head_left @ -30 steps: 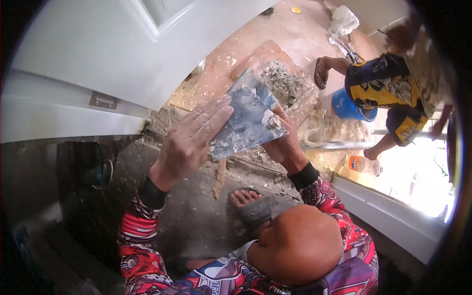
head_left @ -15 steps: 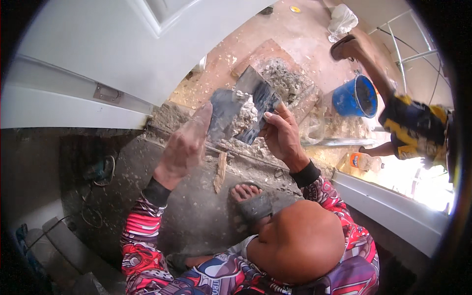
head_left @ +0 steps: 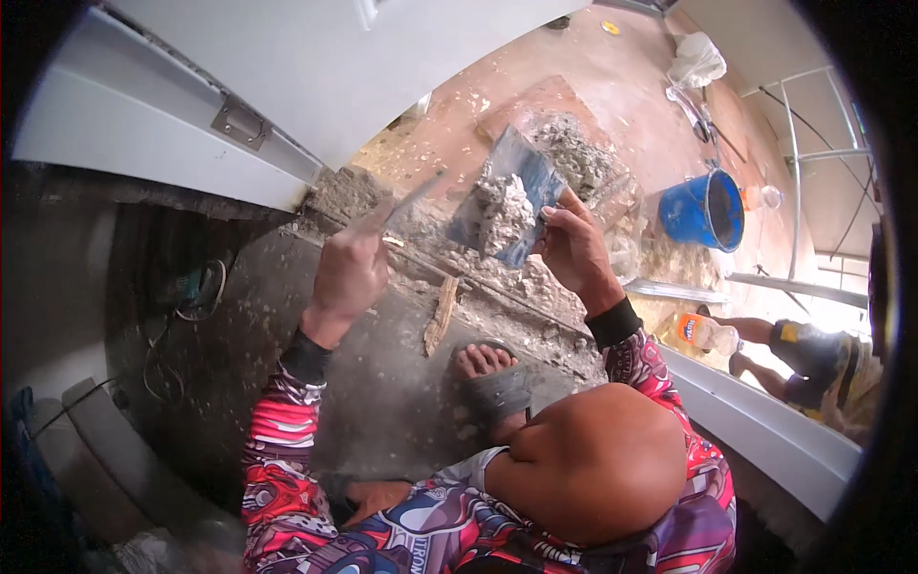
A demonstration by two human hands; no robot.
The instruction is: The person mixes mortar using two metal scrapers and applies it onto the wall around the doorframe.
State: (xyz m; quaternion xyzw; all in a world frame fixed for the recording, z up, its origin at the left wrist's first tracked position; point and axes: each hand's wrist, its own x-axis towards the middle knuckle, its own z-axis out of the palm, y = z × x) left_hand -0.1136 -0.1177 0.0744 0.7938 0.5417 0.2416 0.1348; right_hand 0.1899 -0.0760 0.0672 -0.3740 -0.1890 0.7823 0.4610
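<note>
My left hand [head_left: 352, 273] is closed on a thin flat scraper [head_left: 417, 197], seen nearly edge-on; its grip is hidden in the fingers. My right hand [head_left: 577, 244] pinches the edge of a dark, blue-grey flat plate [head_left: 541, 170], thumb on top. A lump of wet grey mortar [head_left: 507, 212] sits on that plate. Both hands are above a broken, rough doorway strip [head_left: 535, 287], with the scraper apart from the plate. Beyond the plate, a heap of mortar [head_left: 580, 158] lies on a reddish board [head_left: 550, 96] on the floor.
A blue bucket [head_left: 690, 212] stands right of the heap. Near the right door frame [head_left: 765, 407] are a plastic bottle [head_left: 708, 332] and another person [head_left: 813, 364]. A white door [head_left: 287, 67] fills the upper left. A wood splinter [head_left: 441, 318] lies by my sandalled foot [head_left: 488, 368].
My left hand has drawn the scraper leftward off the mortar and turned it edge-on. My right hand still holds the loaded plate. The other person has moved lower at the right.
</note>
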